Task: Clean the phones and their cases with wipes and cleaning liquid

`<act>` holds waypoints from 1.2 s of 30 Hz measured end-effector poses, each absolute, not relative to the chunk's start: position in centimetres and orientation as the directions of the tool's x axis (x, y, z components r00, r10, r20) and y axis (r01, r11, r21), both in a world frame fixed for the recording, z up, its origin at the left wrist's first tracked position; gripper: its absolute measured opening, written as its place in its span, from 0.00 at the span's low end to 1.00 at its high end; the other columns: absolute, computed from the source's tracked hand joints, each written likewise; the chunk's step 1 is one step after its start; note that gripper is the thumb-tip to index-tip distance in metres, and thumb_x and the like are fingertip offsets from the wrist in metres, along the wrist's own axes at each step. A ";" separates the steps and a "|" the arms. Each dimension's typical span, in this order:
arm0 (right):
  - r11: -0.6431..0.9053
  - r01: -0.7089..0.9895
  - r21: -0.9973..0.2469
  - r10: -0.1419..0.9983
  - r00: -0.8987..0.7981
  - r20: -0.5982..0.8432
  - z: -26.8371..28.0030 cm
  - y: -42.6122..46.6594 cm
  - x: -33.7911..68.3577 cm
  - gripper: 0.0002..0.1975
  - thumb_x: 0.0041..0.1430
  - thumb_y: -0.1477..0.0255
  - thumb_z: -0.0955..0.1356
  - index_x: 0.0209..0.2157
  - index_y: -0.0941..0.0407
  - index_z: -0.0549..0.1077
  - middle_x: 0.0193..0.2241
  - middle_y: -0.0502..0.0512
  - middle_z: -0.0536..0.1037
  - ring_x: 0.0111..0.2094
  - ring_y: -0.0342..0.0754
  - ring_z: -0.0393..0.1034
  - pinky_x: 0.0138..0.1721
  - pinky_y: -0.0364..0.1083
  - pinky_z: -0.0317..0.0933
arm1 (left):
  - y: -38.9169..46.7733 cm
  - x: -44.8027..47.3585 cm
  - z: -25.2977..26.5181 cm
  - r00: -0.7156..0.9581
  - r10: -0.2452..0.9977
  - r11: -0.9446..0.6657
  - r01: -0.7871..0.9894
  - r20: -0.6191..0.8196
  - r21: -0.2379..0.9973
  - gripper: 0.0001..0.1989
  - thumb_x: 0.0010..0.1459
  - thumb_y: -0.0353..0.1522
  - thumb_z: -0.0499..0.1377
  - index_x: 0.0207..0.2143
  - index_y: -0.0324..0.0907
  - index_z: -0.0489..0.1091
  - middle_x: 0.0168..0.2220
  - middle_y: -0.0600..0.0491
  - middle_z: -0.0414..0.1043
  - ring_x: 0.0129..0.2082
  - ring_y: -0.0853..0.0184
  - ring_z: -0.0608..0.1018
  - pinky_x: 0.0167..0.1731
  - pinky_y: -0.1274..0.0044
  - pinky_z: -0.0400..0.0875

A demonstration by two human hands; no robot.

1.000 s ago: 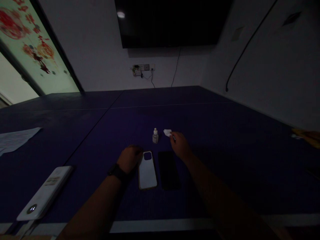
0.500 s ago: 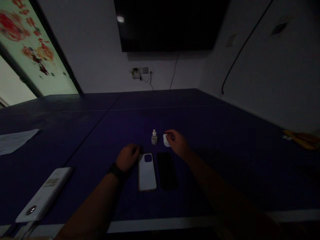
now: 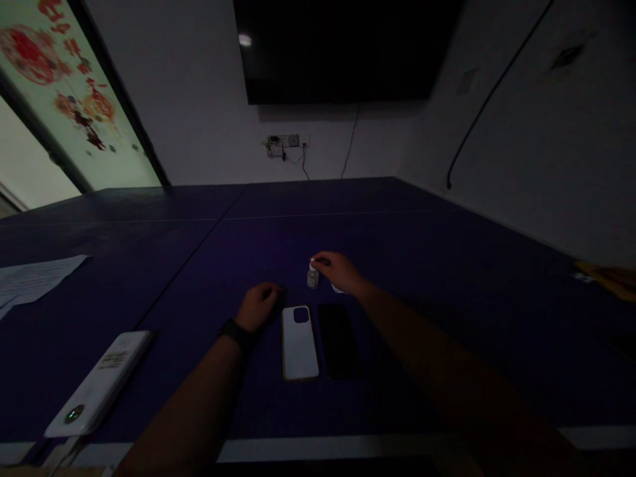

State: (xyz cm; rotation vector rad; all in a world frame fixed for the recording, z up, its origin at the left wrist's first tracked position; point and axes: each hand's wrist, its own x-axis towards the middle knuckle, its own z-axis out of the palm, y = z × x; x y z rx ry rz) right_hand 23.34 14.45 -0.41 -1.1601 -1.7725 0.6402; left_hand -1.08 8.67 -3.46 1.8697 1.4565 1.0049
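A small clear dropper bottle (image 3: 313, 278) with a white cap stands upright on the dark blue table. My right hand (image 3: 338, 270) pinches the top of it between thumb and fingers. Partly covered by that hand, a small white pad (image 3: 338, 289) lies just right of the bottle. My left hand (image 3: 257, 306), wearing a dark wristband, rests on the table with its fingers curled together and nothing seen in them. Close to it lies a white phone case (image 3: 299, 348) with a camera cutout. A black phone (image 3: 340, 341) lies beside the case, on its right.
A white power bank (image 3: 102, 381) with a cable lies at the left front. Printed paper (image 3: 37, 281) is at the far left, and a yellow packet (image 3: 609, 278) at the right edge. A screen (image 3: 342, 50) hangs on the wall; the room is dim.
My right hand has moved left from the white pad to the bottle's cap and closed on it. The left hand stays near the phone case. The view has shifted slightly.
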 end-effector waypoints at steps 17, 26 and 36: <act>0.468 0.272 -0.841 0.786 0.307 0.537 2.4 14.1 30.1 0.20 0.55 0.52 0.72 0.38 0.54 0.81 0.37 0.57 0.83 0.39 0.53 0.77 0.44 0.52 0.69 | 8.4 -1.0 -3.1 0.149 0.977 -0.208 0.512 0.152 0.834 0.21 0.59 0.45 0.54 0.37 0.41 0.81 0.39 0.46 0.83 0.41 0.57 0.82 0.45 0.69 0.73; 0.405 0.291 -0.867 0.804 0.339 0.489 -1.9 14.7 29.1 0.22 0.56 0.49 0.69 0.35 0.55 0.78 0.32 0.57 0.82 0.35 0.52 0.75 0.40 0.50 0.69 | 8.4 -1.2 -2.7 0.150 0.981 -0.185 0.512 0.125 0.839 0.21 0.58 0.46 0.54 0.37 0.41 0.80 0.42 0.46 0.83 0.44 0.56 0.82 0.50 0.68 0.72; 0.437 0.359 -0.824 0.815 0.228 0.532 -2.6 14.5 28.3 0.17 0.60 0.54 0.67 0.36 0.54 0.77 0.36 0.57 0.81 0.38 0.52 0.76 0.44 0.50 0.68 | 8.2 -1.0 -2.2 0.139 0.983 -0.177 0.506 0.122 0.845 0.20 0.57 0.45 0.56 0.36 0.40 0.81 0.40 0.45 0.83 0.43 0.55 0.81 0.48 0.67 0.73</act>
